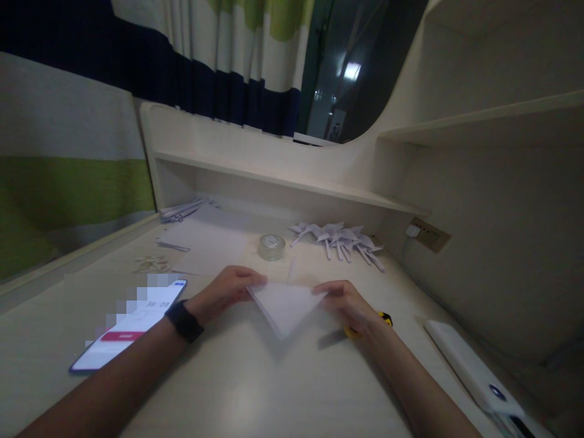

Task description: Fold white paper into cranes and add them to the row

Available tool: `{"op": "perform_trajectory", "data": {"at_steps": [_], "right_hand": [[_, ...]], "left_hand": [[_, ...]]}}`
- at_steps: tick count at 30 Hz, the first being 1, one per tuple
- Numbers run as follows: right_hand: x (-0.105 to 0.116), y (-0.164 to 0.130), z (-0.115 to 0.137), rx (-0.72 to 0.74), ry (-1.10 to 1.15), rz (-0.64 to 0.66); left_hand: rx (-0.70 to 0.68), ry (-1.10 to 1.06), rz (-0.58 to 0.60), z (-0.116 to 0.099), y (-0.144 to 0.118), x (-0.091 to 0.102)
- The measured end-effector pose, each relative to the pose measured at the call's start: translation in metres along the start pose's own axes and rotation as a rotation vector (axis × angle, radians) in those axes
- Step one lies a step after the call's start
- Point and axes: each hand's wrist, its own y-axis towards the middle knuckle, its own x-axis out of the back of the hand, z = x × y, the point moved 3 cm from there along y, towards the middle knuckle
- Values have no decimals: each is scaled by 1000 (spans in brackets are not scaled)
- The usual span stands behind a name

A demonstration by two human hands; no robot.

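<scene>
A white sheet of paper [286, 309], folded into a triangle, is held just above the desk with its point towards me. My left hand [230, 289] pinches its left corner, and a dark watch [184, 320] is on that wrist. The opposite corner is between the fingers of my right hand [349, 304]. Partly hidden beneath my right hand lie scissors [332, 339] with yellow and black handles. Beyond the triangle are a roll of clear tape [271, 247] and a thin white paper strip or stick [292, 269].
Several white paper pinwheels [340, 238] lie at the back right. Back left hold paper sheets [212, 237], rolled paper sticks [182, 211] and a small pale pile [152, 263]. A lit phone [137, 325] rests at left, a white slab-shaped device [469, 362] at right, near a wall socket [431, 235].
</scene>
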Motion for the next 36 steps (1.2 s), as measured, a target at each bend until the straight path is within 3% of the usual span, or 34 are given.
{"op": "perform_trajectory", "data": {"at_steps": [4, 10, 16, 29, 32, 34, 36], "right_hand": [[1, -1, 1, 29, -45, 95], [-8, 4, -1, 71, -258, 39], [-18, 3, -1, 50, -520, 114], [-6, -4, 1, -126, -350, 68], [-2, -3, 1, -142, -335, 61], [-3, -2, -2, -156, -305, 69], [-8, -1, -6, -186, -275, 98]], "left_hand": [[36, 169, -20, 7, 4, 3], [32, 187, 26, 9, 4, 4], [37, 168, 101, 5, 1, -4], [224, 276, 223, 0, -3, 13], [164, 404, 127, -8, -2, 20], [10, 556, -36, -19, -2, 18], [-196, 726, -177, -29, -8, 5]]}}
